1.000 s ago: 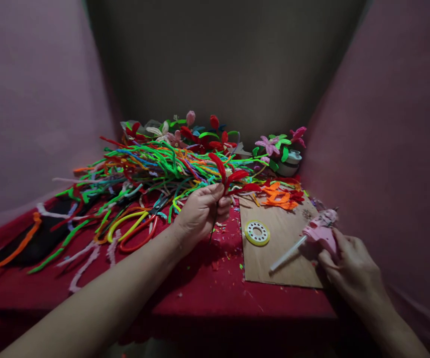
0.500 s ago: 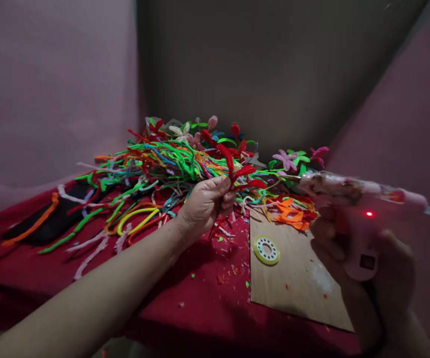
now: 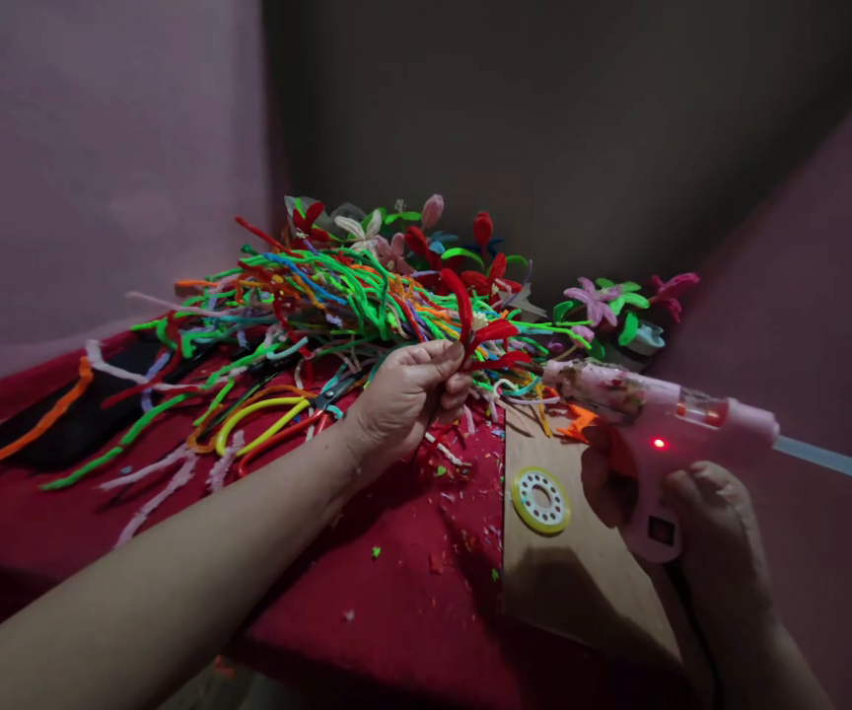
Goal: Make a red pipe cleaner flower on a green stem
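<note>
The red flower (image 3: 468,318), with long, curved, fuzzy petals and a pale centre, is in front of the pile (image 3: 352,296), pinched between thumb and fingers of the left hand (image 3: 415,399). The right hand (image 3: 699,523) grips the glue gun (image 3: 652,419), pink and shiny, with red light glowing, its nozzle pointing toward the flower, right of the pile.

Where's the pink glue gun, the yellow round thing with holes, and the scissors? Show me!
Pink glue gun (image 3: 637,419), head view: on its body.
Yellow round thing (image 3: 520,500), head view: on its rim.
Scissors (image 3: 257,426), head view: on the yellow handle.
</note>
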A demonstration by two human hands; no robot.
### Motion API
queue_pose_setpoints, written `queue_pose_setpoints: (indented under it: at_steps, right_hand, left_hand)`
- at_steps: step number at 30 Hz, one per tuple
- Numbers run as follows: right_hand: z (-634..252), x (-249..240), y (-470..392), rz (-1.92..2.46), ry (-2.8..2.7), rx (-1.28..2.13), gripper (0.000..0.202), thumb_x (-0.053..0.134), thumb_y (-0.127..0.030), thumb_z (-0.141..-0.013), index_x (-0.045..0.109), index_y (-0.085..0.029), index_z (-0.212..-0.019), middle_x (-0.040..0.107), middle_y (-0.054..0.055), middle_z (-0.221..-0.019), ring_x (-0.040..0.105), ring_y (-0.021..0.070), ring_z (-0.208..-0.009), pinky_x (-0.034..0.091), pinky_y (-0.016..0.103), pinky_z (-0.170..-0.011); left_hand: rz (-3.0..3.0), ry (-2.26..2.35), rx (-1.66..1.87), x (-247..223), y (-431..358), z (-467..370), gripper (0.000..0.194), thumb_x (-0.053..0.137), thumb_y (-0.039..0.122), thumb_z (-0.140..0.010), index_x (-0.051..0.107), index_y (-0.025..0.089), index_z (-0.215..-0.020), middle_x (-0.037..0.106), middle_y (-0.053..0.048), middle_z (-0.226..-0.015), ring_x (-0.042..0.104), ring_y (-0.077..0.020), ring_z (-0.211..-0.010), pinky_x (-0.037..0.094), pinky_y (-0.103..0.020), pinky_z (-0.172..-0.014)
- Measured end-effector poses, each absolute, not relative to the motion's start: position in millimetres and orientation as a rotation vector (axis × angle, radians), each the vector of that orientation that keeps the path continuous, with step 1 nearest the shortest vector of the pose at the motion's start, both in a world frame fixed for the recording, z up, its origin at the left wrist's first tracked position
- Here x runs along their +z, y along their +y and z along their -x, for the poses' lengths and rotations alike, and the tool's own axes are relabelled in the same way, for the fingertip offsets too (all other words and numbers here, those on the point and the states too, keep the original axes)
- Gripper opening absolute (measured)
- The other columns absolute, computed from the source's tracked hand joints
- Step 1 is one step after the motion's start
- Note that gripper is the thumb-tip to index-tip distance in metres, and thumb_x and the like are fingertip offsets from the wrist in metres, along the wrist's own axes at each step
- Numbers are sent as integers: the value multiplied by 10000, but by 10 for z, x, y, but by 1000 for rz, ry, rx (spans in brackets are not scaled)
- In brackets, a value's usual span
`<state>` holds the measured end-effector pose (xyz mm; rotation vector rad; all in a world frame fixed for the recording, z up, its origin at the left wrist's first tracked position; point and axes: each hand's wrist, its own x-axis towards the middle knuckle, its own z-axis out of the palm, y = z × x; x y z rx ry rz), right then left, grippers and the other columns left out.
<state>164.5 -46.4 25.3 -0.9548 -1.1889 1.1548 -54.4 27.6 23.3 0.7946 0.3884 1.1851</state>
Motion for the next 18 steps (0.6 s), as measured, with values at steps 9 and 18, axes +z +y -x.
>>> queue_pose_setpoints:
  at_steps: [9, 18]
  right_hand:
    - [-1628, 256, -478, 1009, -1126, 1176, 221, 655, -305, -675, 708, -171, -843, 678, 93, -717, 526, 156, -447, 423, 264, -403]
    - [-1602, 259, -470, 1011, -1104, 1174, 221, 671, -302, -668, 709, -173, -843, 692, 108, -773, 548, 158, -447, 435, 263, -391]
  left_hand:
    - [-827, 424, 1168, 252, 251, 522, 256, 634, 241, -746, 433, 154, -614, 379, 47, -510, 321, -50, -427, 256, -174, -418]
    - [-841, 451, 1165, 234, 246, 518, 226, 612, 243, -762, 460, 146, -625, 383, 46, -518, 321, -46, -429, 270, -173, -423]
